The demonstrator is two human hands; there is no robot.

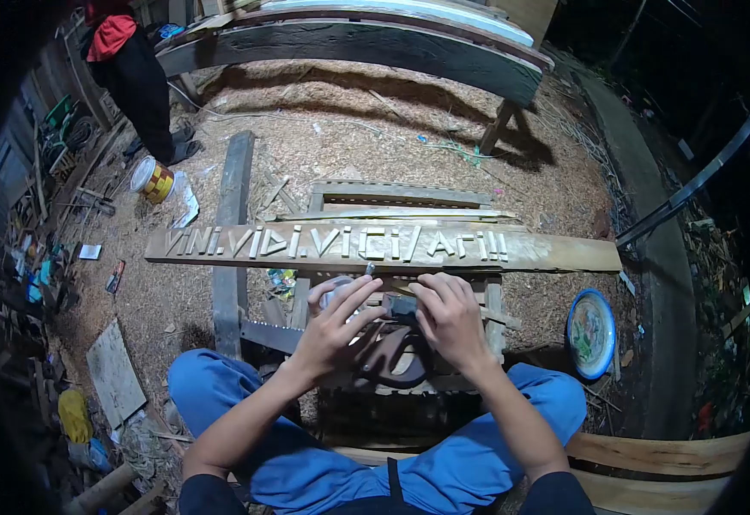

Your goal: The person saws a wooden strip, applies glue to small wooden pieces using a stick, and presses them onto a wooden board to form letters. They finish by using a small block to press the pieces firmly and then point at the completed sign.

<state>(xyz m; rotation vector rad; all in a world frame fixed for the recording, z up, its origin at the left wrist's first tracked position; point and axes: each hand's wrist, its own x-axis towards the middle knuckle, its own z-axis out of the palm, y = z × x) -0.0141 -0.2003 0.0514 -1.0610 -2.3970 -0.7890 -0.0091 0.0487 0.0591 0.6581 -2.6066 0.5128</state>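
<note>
A long wooden board lies across in front of me, with raised pale letters reading "VINI.VIDI.VICI/Ari!!!". My left hand is just below the board, its outer fingers curled around a whitish, bottle-like container, mostly hidden. Its other fingers reach toward the right. My right hand is bent beside it, fingertips close together; anything between them is too small to make out. Between the hands sits a dark block. Beneath them rests a handsaw with a brown handle and toothed blade.
A blue-rimmed round tray lies at right on sawdust. A paint bucket stands at left near a person. A large wooden workbench spans the back. A grey plank runs lengthwise under the board.
</note>
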